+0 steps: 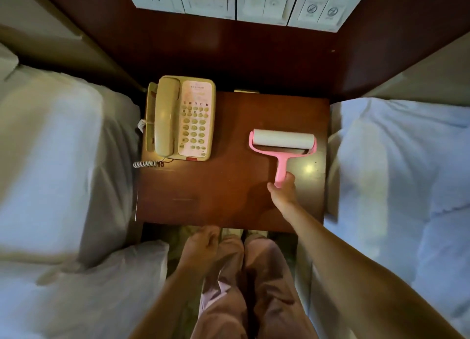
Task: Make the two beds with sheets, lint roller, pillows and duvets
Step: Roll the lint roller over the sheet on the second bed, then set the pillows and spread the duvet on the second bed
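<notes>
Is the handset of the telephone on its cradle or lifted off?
On its cradle. The handset lies flat in its seat along one side of the telephone, which stands on the nightstand.

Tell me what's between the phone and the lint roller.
Nothing: the head view shows only bare wood of the nightstand between the phone and the lint roller.

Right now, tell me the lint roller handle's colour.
The lint roller handle is pink; head view shows it best.
</notes>
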Demonstrator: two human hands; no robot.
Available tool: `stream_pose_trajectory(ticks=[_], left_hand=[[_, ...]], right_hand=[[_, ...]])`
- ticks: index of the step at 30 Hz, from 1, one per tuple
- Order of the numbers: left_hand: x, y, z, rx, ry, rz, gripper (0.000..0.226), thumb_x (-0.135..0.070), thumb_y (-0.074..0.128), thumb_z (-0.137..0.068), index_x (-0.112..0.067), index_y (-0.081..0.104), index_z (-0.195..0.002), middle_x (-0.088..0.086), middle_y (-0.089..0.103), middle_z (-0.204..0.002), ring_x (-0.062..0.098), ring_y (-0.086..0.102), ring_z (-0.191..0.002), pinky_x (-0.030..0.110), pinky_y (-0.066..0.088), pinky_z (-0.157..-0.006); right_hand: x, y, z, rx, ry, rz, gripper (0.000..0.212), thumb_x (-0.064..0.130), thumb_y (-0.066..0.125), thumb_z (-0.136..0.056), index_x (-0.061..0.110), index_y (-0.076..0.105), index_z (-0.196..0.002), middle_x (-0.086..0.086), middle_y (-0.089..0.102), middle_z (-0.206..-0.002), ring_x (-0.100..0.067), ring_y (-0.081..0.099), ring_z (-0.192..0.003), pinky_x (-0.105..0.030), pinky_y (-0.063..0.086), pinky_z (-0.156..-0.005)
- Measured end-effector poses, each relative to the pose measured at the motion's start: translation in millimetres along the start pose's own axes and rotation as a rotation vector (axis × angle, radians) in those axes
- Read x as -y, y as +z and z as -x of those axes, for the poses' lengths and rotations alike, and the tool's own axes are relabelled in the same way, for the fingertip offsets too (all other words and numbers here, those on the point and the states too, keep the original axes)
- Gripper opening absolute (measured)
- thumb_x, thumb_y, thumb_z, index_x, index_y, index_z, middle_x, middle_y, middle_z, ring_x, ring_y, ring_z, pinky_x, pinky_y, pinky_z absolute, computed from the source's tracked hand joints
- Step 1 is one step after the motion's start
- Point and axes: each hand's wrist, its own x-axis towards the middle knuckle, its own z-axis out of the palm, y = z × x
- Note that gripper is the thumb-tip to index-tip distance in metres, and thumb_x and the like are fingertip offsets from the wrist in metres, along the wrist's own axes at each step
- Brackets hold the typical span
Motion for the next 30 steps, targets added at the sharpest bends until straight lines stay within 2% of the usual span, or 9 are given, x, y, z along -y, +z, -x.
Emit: stream_pose_trajectory(ticks=[2,5,11,13,16,20,23,25,30], left_hand=[[1,1,4,0.025,-0.026,-0.040,0.018,-0.015,0.041,-0.100,-0.017,0.049,-0.084,-0.003,0.050,-0.076,0.016,0.054,-0.077,0.023,0.045,-0.072],[0,-3,12,0.025,-0.039,-0.070,0.017,-0.015,0.039,-0.100,-0.014,0.052,-0.090,0.002,0.054,-0.085,0.018,0.059,-0.086,0.027,0.047,-0.080],[-33,-18,39,-0.036,0.073,0.004,0.031,-0.011,0.040,-0.099,-0.020,0.048,-0.070,-0.005,0.047,-0.062,0.004,0.042,-0.052,0.016,0.034,-0.050],[-51,-23,47,-0.027,0.119,0.019,0.024,-0.010,0.041,-0.098,-0.024,0.053,-0.083,-0.008,0.054,-0.073,0.003,0.049,-0.060,0.013,0.036,-0.053],[-86,-26,58,-0.019,0.205,-0.038,0.024,-0.014,0.041,-0.099,-0.021,0.056,-0.117,-0.006,0.060,-0.107,0.003,0.054,-0.089,0.011,0.039,-0.068],[-149,-19,75,0.006,0.360,-0.185,0.028,-0.017,0.039,-0.100,-0.018,0.056,-0.123,-0.002,0.059,-0.123,0.008,0.053,-0.103,0.013,0.040,-0.078],[-197,0,91,0.079,0.489,-0.257,0.029,-0.017,0.038,-0.100,-0.013,0.057,-0.123,0.005,0.058,-0.128,0.020,0.053,-0.118,0.026,0.041,-0.096],[-227,19,102,0.115,0.548,-0.286,0.028,-0.016,0.040,-0.099,-0.012,0.058,-0.120,0.008,0.059,-0.125,0.023,0.054,-0.116,0.028,0.041,-0.096],[-306,71,138,0.201,0.694,-0.360,0.030,-0.013,0.040,-0.099,-0.008,0.055,-0.125,0.007,0.056,-0.129,0.024,0.050,-0.121,0.027,0.039,-0.096]], right_hand=[[-3,-5,6,0.021,0.021,0.095,0.063,0.020,0.061,-0.090,0.015,0.027,-0.142,-0.012,0.042,-0.140,-0.030,0.046,-0.126,-0.040,0.045,-0.096],[1,-22,21,0.038,0.024,0.189,0.067,0.023,0.062,-0.089,0.014,0.026,-0.145,-0.013,0.040,-0.142,-0.031,0.045,-0.127,-0.041,0.045,-0.099],[6,-79,61,0.075,0.004,0.143,0.059,0.023,0.058,-0.090,0.013,0.035,-0.143,-0.011,0.046,-0.140,-0.029,0.047,-0.124,-0.038,0.042,-0.102],[6,-107,79,0.032,-0.001,0.104,0.051,0.023,0.056,-0.092,0.011,0.040,-0.138,-0.011,0.050,-0.135,-0.028,0.051,-0.118,-0.035,0.043,-0.097],[3,-158,108,-0.038,-0.007,0.045,0.040,0.023,0.056,-0.093,0.010,0.047,-0.130,-0.008,0.056,-0.119,-0.026,0.054,-0.105,-0.031,0.043,-0.087],[-14,-239,145,-0.168,-0.014,-0.104,0.048,0.019,0.058,-0.092,0.007,0.040,-0.134,-0.011,0.055,-0.095,-0.026,0.053,-0.088,-0.029,0.039,-0.077],[-38,-303,176,-0.304,-0.050,-0.121,0.051,0.019,0.058,-0.092,0.005,0.038,-0.138,-0.021,0.057,-0.119,-0.033,0.056,-0.109,-0.031,0.040,-0.090],[-60,-342,199,-0.390,-0.069,-0.165,0.053,0.017,0.059,-0.092,0.006,0.037,-0.139,-0.022,0.048,-0.134,-0.034,0.049,-0.121,-0.036,0.039,-0.096],[-117,-426,246,-0.600,-0.060,-0.221,0.053,0.013,0.058,-0.091,0.002,0.037,-0.139,-0.022,0.044,-0.139,-0.034,0.045,-0.126,-0.038,0.037,-0.101]])
